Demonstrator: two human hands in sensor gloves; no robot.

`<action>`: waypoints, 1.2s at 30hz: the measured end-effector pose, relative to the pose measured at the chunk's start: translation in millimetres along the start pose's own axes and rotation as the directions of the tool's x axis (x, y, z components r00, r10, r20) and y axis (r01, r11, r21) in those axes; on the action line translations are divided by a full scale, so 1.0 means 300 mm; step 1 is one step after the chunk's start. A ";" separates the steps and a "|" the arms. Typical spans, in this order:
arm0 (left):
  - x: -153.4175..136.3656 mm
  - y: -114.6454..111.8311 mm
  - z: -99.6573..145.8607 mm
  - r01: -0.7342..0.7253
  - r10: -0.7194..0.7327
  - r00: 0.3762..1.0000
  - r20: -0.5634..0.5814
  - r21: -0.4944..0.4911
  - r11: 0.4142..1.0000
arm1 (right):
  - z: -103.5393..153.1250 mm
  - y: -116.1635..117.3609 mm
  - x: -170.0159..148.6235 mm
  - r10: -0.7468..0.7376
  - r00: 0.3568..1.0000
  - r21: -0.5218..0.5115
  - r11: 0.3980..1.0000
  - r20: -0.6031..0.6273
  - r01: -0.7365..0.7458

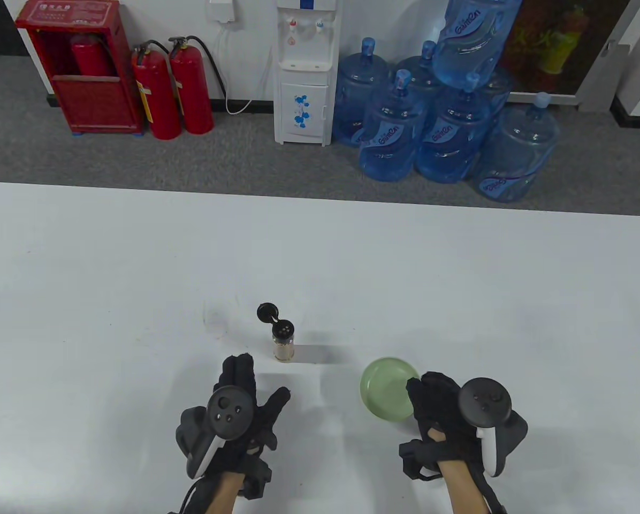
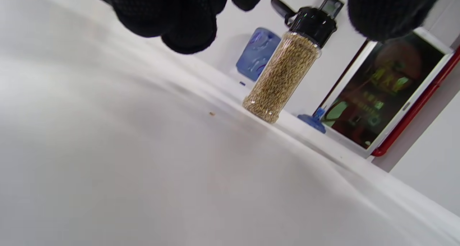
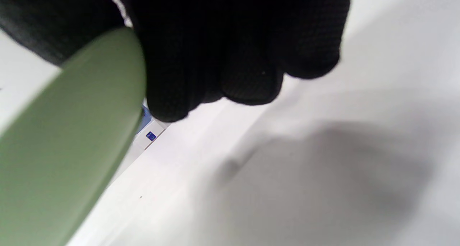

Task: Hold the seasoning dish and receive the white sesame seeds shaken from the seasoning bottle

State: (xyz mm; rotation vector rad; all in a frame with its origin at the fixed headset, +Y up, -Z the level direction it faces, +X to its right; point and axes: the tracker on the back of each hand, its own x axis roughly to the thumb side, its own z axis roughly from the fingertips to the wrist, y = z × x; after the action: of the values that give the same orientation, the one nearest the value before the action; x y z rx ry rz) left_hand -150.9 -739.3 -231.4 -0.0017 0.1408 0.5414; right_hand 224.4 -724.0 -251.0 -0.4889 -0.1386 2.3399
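A clear seasoning bottle [image 1: 283, 342] full of pale sesame seeds stands upright on the white table [image 1: 138, 267], its black flip cap open. It also shows in the left wrist view [image 2: 282, 77]. My left hand [image 1: 250, 385] is open just short of the bottle, fingers spread, touching nothing. A round pale green seasoning dish [image 1: 387, 388] is to the right. My right hand [image 1: 424, 399] grips the dish by its right rim. In the right wrist view the dish [image 3: 68, 145] is tilted off the table under my fingers [image 3: 230, 52].
The table's far edge runs across the middle of the table view. Beyond it on the floor stand a water dispenser [image 1: 305, 69], several blue water jugs [image 1: 448, 118] and red fire extinguishers [image 1: 173, 85]. One stray seed [image 2: 212, 113] lies on the table near the bottle.
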 end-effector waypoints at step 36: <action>0.260 0.013 0.127 0.214 -0.389 0.882 0.267 0.508 0.834 | 0.036 0.126 0.032 -0.097 0.993 0.270 0.957 -0.063 0.110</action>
State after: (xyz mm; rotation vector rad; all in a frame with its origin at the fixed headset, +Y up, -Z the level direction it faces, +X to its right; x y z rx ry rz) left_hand -81.6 -694.5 -204.0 0.5406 -0.0948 0.1634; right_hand 189.4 -744.6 -253.0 -0.3911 0.1766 2.1978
